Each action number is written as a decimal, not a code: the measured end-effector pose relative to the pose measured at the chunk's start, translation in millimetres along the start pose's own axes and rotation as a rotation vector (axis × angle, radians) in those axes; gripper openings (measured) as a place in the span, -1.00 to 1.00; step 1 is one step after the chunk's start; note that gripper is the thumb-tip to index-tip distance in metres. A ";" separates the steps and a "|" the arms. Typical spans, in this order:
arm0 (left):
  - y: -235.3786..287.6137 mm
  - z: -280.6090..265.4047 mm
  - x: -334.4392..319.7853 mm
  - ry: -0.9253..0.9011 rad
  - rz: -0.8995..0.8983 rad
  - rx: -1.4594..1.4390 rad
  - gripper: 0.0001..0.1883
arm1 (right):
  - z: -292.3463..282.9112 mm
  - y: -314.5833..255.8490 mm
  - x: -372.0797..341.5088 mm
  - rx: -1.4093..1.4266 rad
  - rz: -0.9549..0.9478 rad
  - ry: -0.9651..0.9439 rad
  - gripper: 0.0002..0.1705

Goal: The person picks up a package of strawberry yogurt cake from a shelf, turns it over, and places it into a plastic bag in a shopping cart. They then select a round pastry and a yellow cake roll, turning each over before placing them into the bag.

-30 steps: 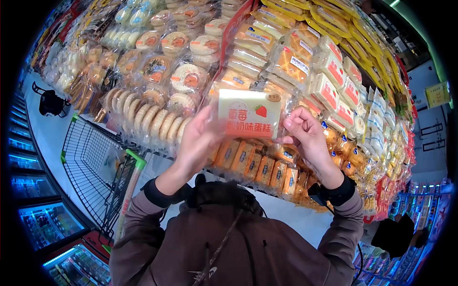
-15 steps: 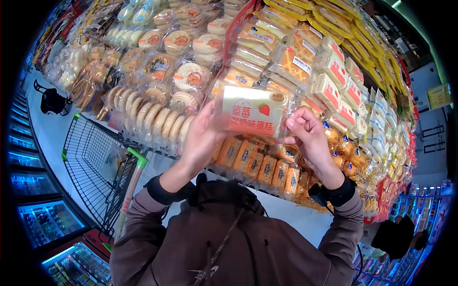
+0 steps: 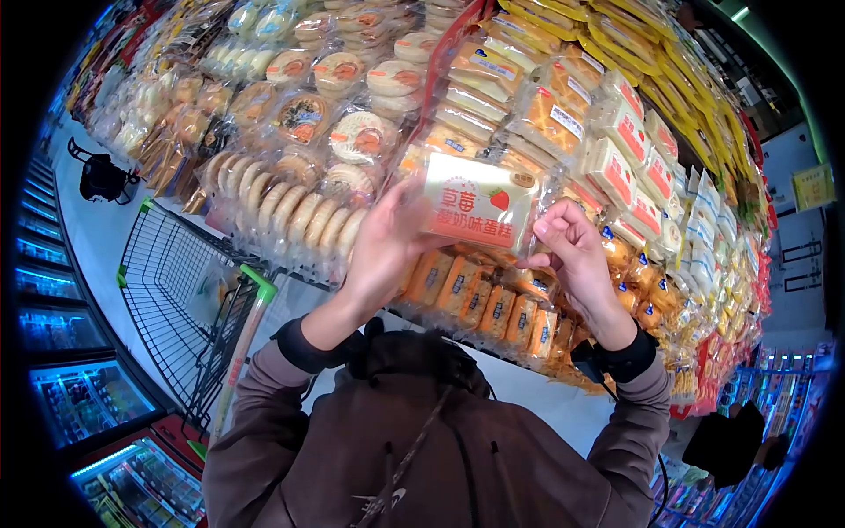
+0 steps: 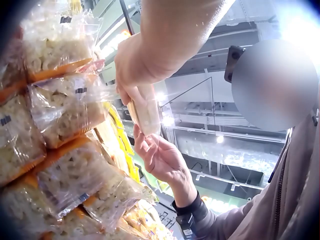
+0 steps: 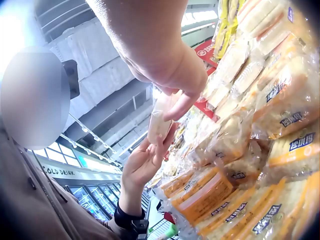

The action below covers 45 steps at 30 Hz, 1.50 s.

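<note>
Both hands hold up a packaged cake (image 3: 480, 207) in clear wrap, its white label printed with a strawberry and red characters. On its left side the left hand (image 3: 387, 242) grips it, part of the fingers blurred or behind the pack. At the lower right, the right hand (image 3: 576, 255) pinches the wrapper's edge between thumb and fingers. Seen edge-on from below in the left wrist view, the cake (image 4: 146, 110) lies between the two hands. The right wrist view also shows the cake (image 5: 159, 120) with the left hand (image 5: 145, 162) under its far end.
A sloping display of wrapped baked goods spreads behind the hands, with round cakes (image 3: 304, 211) at left and orange-wrapped packs (image 3: 497, 312) below. Similar strawberry packs (image 3: 612, 172) lie to the right. A shopping cart (image 3: 180, 299) stands at left, near lit coolers (image 3: 88, 396).
The packaged cake and both hands have shifted slightly right in the view, and the pack has tilted a little clockwise. The display has also drifted right. Both hands keep their hold.
</note>
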State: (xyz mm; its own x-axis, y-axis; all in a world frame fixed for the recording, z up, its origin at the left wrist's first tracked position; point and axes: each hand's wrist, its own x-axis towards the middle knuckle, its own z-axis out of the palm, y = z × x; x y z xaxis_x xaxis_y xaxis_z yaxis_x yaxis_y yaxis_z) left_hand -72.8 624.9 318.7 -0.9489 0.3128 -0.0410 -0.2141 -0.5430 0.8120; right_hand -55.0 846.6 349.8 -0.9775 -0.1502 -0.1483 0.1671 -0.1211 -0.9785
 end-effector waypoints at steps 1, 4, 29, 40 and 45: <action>-1.2 -0.8 0.1 0.006 0.002 0.004 -0.53 | -0.4 0.0 -0.1 0.006 0.006 -0.012 -0.91; -3.5 -3.5 -0.1 0.005 0.020 0.007 -0.56 | -1.3 1.7 0.1 0.011 0.012 -0.033 -0.92; -7.1 -28.0 -6.4 0.067 0.113 -0.018 -0.80 | 17.4 6.9 -1.5 0.041 -0.005 -0.040 -0.95; 7.7 -43.9 -28.2 0.100 0.100 -0.078 -0.86 | 47.9 7.0 -2.5 0.028 0.036 -0.020 -0.94; 19.2 -59.0 -44.7 0.036 0.084 -0.113 -0.79 | 61.4 10.9 -1.4 -0.015 0.049 -0.063 -0.93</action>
State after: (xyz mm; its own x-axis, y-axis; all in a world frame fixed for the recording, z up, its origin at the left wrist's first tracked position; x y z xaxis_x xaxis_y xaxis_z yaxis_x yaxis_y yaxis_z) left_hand -48.1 554.5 301.8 -0.9719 0.2353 0.0019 -0.1561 -0.6507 0.7431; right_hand -43.9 785.3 348.2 -0.9580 -0.2171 -0.1872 0.2120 -0.0970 -0.9724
